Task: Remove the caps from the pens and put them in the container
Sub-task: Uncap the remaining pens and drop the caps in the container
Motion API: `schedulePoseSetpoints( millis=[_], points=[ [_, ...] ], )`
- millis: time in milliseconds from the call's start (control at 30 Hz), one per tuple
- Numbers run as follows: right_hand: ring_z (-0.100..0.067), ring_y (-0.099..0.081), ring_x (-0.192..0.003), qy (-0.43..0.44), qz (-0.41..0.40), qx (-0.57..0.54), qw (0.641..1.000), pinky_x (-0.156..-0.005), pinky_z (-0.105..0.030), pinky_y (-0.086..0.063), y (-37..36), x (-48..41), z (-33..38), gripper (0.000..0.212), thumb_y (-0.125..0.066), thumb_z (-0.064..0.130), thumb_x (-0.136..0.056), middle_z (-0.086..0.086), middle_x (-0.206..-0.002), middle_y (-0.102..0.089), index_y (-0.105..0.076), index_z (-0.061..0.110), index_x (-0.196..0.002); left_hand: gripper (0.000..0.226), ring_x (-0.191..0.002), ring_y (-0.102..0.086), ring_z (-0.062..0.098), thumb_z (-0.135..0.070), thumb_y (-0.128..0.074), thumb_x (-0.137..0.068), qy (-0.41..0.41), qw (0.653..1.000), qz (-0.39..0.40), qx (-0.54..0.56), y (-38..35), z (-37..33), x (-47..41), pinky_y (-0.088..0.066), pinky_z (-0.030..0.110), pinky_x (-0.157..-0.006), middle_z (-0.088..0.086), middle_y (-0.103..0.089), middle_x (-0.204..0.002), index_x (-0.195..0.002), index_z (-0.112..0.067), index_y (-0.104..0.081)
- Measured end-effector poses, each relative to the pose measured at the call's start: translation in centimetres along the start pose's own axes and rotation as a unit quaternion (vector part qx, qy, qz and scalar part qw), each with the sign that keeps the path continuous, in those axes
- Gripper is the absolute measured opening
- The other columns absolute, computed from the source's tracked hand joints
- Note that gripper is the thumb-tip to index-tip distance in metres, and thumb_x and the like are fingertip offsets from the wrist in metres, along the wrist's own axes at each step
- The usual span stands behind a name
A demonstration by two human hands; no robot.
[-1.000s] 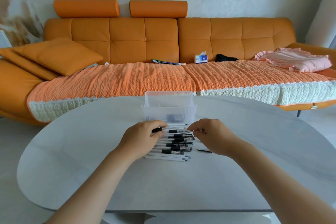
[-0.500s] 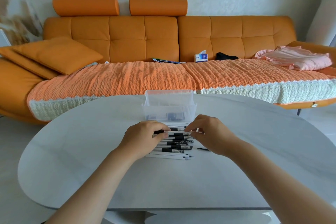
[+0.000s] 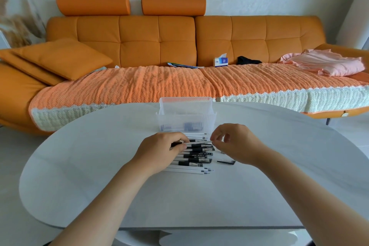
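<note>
Several white pens with black grips (image 3: 194,157) lie in a row on the pale table (image 3: 83,175), just in front of a clear plastic container (image 3: 185,115). My left hand (image 3: 159,151) lies over the left end of the row and grips the black end of one pen at the back of the row. My right hand (image 3: 237,144) holds its curled fingers at the right end of that same pen, thumb and forefinger pinching its tip. A loose black cap (image 3: 226,162) lies on the table to the right of the row. Dark caps show through the container's wall.
An orange sofa (image 3: 179,46) with a woven throw stands beyond the table. On it are cushions (image 3: 60,58), a tissue box (image 3: 221,61), a dark item and pink cloth (image 3: 327,64). The table's curved edge runs close to the sofa.
Both hands stay at the pen row; the right hand has lifted slightly and its fingers have spread a little at the pen's tip. The view has tilted slightly.
</note>
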State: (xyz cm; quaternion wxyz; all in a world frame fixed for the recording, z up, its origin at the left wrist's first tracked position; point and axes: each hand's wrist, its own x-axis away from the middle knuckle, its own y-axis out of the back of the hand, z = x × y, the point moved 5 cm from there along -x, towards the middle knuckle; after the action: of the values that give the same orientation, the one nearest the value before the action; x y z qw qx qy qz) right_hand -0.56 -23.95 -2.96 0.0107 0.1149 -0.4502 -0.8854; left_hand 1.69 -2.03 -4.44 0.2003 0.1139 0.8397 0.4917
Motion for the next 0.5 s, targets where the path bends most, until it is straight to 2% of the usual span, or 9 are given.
schedulePoseSetpoints(
  millis=[100,200,367,500],
  points=[
    [-0.002,-0.060,-0.072,0.017,0.007,-0.028,0.999,-0.066,-0.015,-0.049,-0.6,0.2,0.8,0.018,-0.072,0.024,-0.086,0.021,-0.081,-0.066,-0.070,0.041,-0.083,0.019,-0.081,-0.053,0.001,-0.047,-0.056,-0.093,-0.005,1.000,0.010,0.002,-0.2,-0.5,0.0,-0.042,0.024,-0.072,-0.023,-0.064,-0.098,-0.111,-0.045,-0.059],
    [-0.003,-0.061,-0.075,0.029,0.025,-0.061,0.997,-0.068,-0.013,-0.048,-1.5,0.2,1.5,0.023,-0.072,0.016,-0.087,0.021,-0.088,-0.069,-0.074,0.038,-0.091,0.019,-0.075,-0.053,0.001,-0.046,-0.056,-0.093,-0.017,1.000,0.020,0.002,-0.7,-1.0,0.0,-0.040,0.024,-0.066,-0.022,-0.062,-0.097,-0.111,-0.044,-0.056],
    [0.000,-0.062,-0.072,0.049,0.028,-0.111,0.992,-0.064,-0.012,-0.046,-2.1,0.3,2.4,0.025,-0.072,0.012,-0.087,0.020,-0.084,-0.072,-0.075,0.036,-0.095,0.020,-0.071,-0.051,-0.001,-0.047,-0.058,-0.091,-0.022,0.999,0.026,0.017,-1.1,-1.6,0.0,-0.038,0.023,-0.063,-0.021,-0.061,-0.097,-0.111,-0.041,-0.056],
    [-0.009,-0.061,-0.066,0.020,0.002,-0.109,0.994,-0.057,-0.023,-0.053,-1.9,-0.1,1.9,0.018,-0.073,0.017,-0.087,0.018,-0.079,-0.071,-0.072,0.035,-0.089,0.016,-0.071,-0.053,0.000,-0.050,-0.056,-0.091,-0.027,0.999,0.022,0.029,-1.2,-2.0,-0.1,-0.039,0.023,-0.064,-0.021,-0.064,-0.093,-0.106,-0.043,-0.055]
  ],
)
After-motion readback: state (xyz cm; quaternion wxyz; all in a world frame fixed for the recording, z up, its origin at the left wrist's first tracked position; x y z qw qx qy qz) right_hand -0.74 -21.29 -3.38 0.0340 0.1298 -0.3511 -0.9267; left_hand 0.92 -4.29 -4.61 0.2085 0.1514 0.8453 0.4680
